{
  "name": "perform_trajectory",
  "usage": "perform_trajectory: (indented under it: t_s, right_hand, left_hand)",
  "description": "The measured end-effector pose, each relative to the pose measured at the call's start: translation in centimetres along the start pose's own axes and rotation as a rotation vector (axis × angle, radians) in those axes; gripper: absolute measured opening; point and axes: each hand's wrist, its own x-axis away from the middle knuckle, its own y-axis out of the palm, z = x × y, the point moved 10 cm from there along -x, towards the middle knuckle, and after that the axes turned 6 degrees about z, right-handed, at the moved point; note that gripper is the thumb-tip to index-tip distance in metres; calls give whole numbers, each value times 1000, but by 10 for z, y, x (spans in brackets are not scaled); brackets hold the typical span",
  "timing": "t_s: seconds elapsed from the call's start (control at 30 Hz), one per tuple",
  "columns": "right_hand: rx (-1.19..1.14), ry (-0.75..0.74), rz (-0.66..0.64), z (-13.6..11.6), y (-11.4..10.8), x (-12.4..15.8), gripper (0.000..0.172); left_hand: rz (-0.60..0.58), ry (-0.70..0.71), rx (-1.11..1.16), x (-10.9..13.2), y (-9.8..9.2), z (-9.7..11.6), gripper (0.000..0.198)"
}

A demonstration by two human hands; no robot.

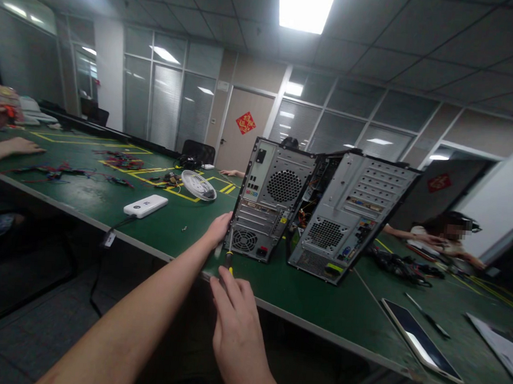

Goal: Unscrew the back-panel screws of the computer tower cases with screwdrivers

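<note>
Head view, right grip (pixel 238 316) clasping screwdriver (pixel 229 263), left grip (pixel 218 229) half-hidden by computer (pixel 262 197), hold unclear

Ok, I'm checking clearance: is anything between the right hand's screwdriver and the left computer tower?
Nothing visible: the screwdriver in the right hand points up at the left computer tower, with the left hand alongside.

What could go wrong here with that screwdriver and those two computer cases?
The screwdriver in the right hand could slip off the left computer case and jab the left hand, which is right beside its shaft.

A hard sideways push might knock that case into the right computer case, standing close by.

The tiny loose pieces, possibly screws, could get brushed off the table and lost.
</note>
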Motion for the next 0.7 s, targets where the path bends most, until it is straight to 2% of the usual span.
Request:
perform_trajectory:
  t_s: [0.33, 0.7]
  right_hand:
    - [46, -22, 5, -1, 3, -1, 74]
    - [232, -70, -131, -10, 7, -8, 60]
  left_hand:
    - [3, -9, -27, 1, -1, 1, 49]
    - [0, 18, -44, 1, -2, 3, 47]
